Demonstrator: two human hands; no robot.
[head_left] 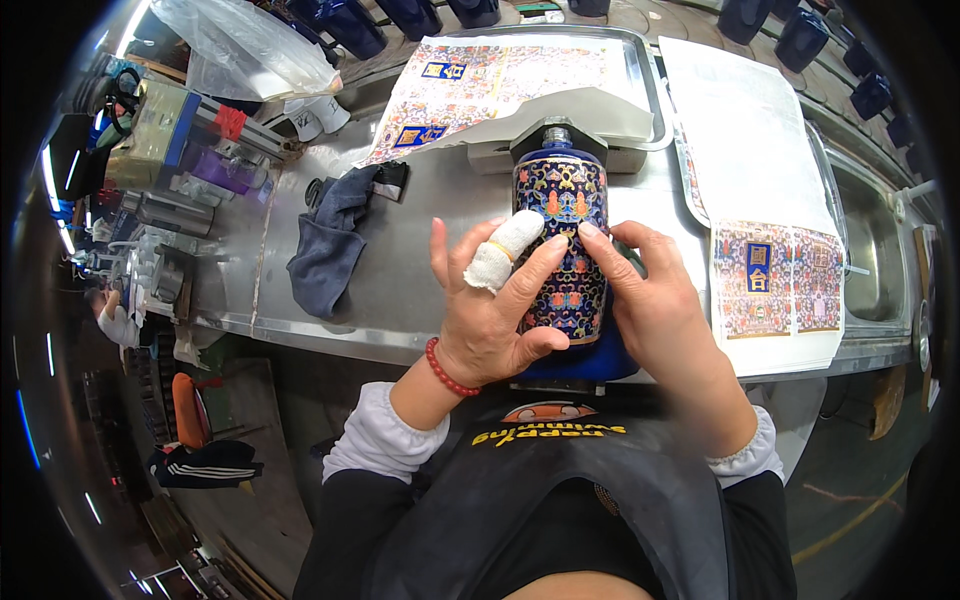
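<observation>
A patterned blue bottle (575, 290) lies at the worktop's (400, 285) near edge, its contents hidden. On its left, the left hand (490, 315) touches it, fingers spread wide; on its right, the right hand (655, 305), fingers narrower. Beyond it, a metal tray (657, 95) holds printed sheets (500, 80).

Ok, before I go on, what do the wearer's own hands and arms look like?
The left hand has a white cloth finger cover with a yellowish band, and a red bead bracelet at the wrist. The right hand is bare. Both forearms have white gathered cuffs below black sleeves.
</observation>
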